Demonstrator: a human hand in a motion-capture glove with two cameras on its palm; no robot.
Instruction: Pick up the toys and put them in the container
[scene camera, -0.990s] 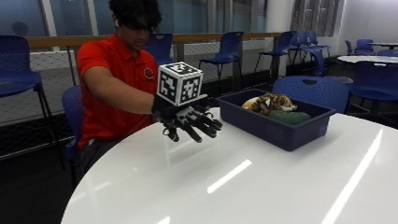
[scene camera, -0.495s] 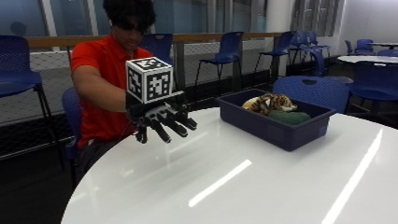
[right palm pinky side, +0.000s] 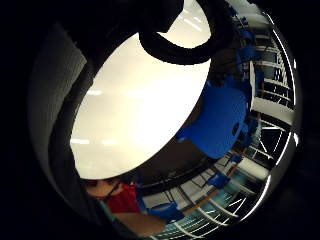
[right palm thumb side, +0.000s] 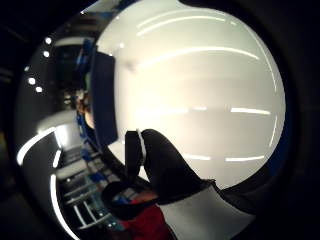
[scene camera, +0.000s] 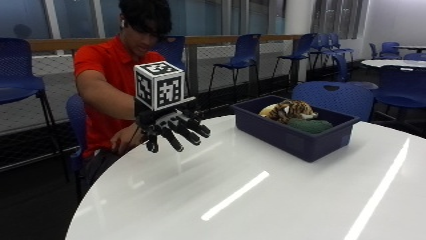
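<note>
Hand (scene camera: 174, 129) — gloved, fingers spread and relaxed, holding nothing, raised over the tabletop (scene camera: 266, 200) edge. Container (scene camera: 296, 127) — at the hand's 3 o'clock, well apart. Toys — tiger (scene camera: 287, 109) and green toy (scene camera: 309, 125) — lie inside; none visible outside.

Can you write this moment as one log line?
gloved right hand: open, above table | toys: in blue container | holding: nothing
</note>
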